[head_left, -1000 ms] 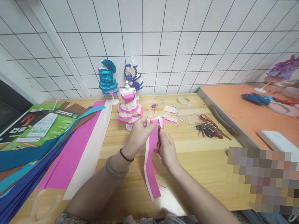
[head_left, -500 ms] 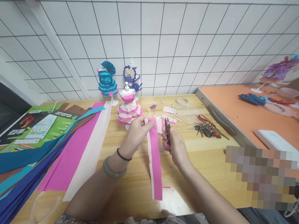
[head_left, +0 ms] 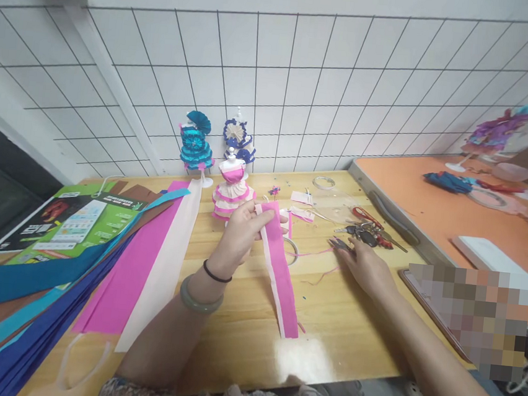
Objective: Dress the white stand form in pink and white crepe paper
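Note:
My left hand [head_left: 243,230] pinches the top of a pink crepe paper strip [head_left: 280,268] with a white edge, which hangs down toward me over the table. Palm down at the right, my right hand [head_left: 367,267] is low over the tabletop beside a bunch of keys [head_left: 366,234]. Small dark scissors [head_left: 342,245] show their tips under its fingers; their handles are mostly hidden. A roll of clear tape [head_left: 292,252] stands out just right of the strip. Behind my left hand is a mini dress form [head_left: 233,190] in pink and white ruffles.
Teal [head_left: 197,145] and blue-and-white [head_left: 240,138] dressed forms stand by the wall. Long pink paper [head_left: 128,272], white paper [head_left: 164,269] and blue strips [head_left: 17,283] lie left. A phone [head_left: 431,307] lies at the right edge, beside an orange table [head_left: 431,208].
My right hand has moved right, away from the strip, taking the scissors down beside the keys. My left hand keeps its pinch; the strip's lower end has swung slightly right.

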Demonstrator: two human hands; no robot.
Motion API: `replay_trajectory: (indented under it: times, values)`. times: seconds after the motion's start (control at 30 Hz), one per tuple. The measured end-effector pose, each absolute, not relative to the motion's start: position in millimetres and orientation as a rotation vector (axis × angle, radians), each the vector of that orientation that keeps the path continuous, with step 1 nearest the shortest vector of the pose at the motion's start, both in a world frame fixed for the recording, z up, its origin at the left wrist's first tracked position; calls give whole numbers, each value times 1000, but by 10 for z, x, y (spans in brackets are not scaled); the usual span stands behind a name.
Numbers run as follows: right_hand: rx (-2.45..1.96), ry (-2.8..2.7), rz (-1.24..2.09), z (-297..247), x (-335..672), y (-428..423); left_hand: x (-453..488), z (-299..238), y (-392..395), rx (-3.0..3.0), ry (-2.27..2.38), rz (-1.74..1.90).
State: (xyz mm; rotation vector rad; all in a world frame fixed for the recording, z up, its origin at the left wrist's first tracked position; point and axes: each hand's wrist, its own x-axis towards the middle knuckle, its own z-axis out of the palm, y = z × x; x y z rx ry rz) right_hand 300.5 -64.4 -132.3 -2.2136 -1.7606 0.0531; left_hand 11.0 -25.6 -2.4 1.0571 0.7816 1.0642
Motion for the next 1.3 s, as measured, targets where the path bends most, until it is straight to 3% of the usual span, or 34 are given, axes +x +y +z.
replay_trajectory:
  times: [0.3, 0.57, 0.67, 1.3]
  values:
    - [-2283, -1793, 3, -1370, 2952, -663, 77, 54, -294, 1089, 754, 1068]
    - [-1494, -1228, 836, -738, 2259, -790, 63, 13, -264, 1114, 800, 1160]
    - [-1261, -1203, 977, -506, 1860, -842, 80, -2, -271, 1100, 796, 1152]
    - [-1144, -1358, 947, -323, 1394, -839, 164, -52, -300, 1201, 812, 1173]
